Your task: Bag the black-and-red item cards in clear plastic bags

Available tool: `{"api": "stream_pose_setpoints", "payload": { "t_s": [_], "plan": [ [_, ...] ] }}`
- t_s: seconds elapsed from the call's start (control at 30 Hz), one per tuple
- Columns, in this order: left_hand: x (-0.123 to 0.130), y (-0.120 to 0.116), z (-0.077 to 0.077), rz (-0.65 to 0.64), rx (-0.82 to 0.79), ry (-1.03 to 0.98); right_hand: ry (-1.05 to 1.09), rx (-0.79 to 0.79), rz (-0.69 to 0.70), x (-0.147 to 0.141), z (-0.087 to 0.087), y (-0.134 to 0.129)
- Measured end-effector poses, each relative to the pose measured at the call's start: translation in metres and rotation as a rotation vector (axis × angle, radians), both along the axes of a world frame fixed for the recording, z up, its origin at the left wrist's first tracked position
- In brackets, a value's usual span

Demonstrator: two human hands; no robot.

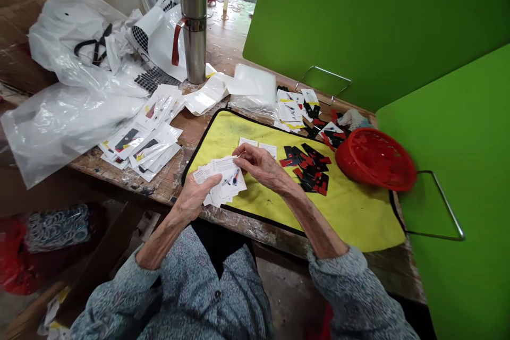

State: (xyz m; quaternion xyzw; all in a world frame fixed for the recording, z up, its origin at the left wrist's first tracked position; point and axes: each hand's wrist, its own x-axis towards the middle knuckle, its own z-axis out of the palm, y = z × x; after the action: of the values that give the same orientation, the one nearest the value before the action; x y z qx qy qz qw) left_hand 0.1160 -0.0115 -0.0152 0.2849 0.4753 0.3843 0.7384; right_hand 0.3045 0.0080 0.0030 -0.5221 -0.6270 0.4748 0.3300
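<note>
My left hand (195, 195) is closed around a fanned stack of printed white cards (228, 176), its thumb lying across the top one. At the stack's upper right edge, my right hand (258, 164) pinches the edge of a card between thumb and fingers. Both hands are over the left part of a yellow mat (354, 218) with a black border. Two white cards (268, 150) lie flat on the mat just beyond my right hand, partly hidden by it. To the right of them is a loose pile of small black and red pieces (308, 167).
A red plastic basket (374, 159) leans tilted at the mat's right. Filled clear packets (139, 141) are heaped on the left, near a steel thermos (195, 37) and plastic bags (71, 111). Green panels (358, 21) with wire stands border the back and right. More cards (290, 109) lie behind the mat.
</note>
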Motion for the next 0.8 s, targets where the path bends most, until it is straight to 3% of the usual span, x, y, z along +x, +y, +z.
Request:
{"api": "stream_pose_setpoints", "payload": {
  "t_s": [0.13,0.27,0.4,0.5,0.63,0.7,0.8],
  "plan": [
    [-0.007,0.002,-0.005,-0.004,0.040,0.021,-0.121,0.102,-0.043,-0.006,0.002,0.004],
    [-0.013,0.006,-0.008,0.033,0.037,0.015,-0.074,0.068,-0.094,-0.008,-0.004,0.012],
    [-0.024,0.008,-0.007,0.105,0.026,0.094,-0.117,0.059,-0.254,-0.006,-0.014,0.035],
    [-0.032,0.007,-0.005,0.125,0.016,0.118,-0.389,0.158,-0.376,-0.008,-0.021,0.056],
    [-0.035,0.005,-0.005,0.121,-0.015,0.128,-0.694,0.269,-0.407,-0.016,-0.018,0.063],
    [-0.034,0.006,-0.006,0.138,-0.014,0.131,-0.647,0.303,-0.386,-0.020,-0.011,0.054],
    [-0.030,0.009,-0.009,0.138,0.023,0.130,-0.342,0.218,-0.123,-0.026,-0.001,0.034]
  ]
}}
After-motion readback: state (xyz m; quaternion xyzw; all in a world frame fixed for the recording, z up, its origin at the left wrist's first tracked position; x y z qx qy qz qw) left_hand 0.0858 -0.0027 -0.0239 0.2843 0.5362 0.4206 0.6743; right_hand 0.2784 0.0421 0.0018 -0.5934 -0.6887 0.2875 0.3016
